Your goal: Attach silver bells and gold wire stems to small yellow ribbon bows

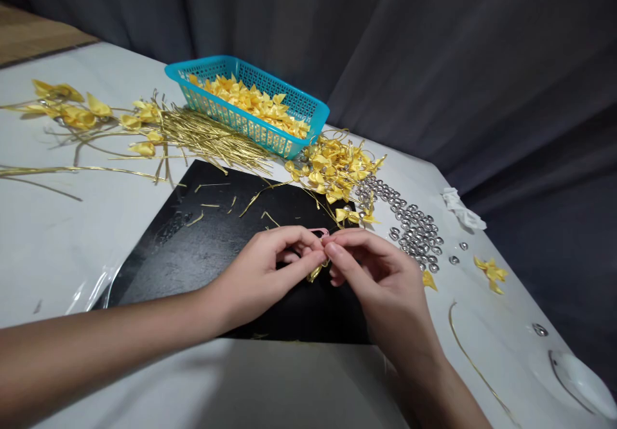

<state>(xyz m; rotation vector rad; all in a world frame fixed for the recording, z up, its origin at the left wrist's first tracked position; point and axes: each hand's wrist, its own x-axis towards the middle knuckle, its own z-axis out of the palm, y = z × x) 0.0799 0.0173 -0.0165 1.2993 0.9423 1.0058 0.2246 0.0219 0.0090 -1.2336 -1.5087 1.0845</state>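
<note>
Over the black mat [183, 249], my left hand [274, 262] and my right hand [380, 275] meet fingertip to fingertip. Both pinch a small shiny gold piece [314, 273], which hangs below the fingers and is mostly hidden by them. A thin pink loop [319, 230] shows just above the fingertips; whether it joins the gold piece I cannot tell. Short gold wire offcuts [195, 219] lie on the mat. Just beyond my hands is a pile of yellow ribbon flowers [337, 166] with wire stems.
A turquoise basket [231, 115] of yellow ribbon pieces stands at the back, beside a bundle of gold wires [212, 137]. Silver beads [419, 233] are scattered to the right. White crumpled material [463, 210] and a white rounded object [581, 381] lie near the right edge.
</note>
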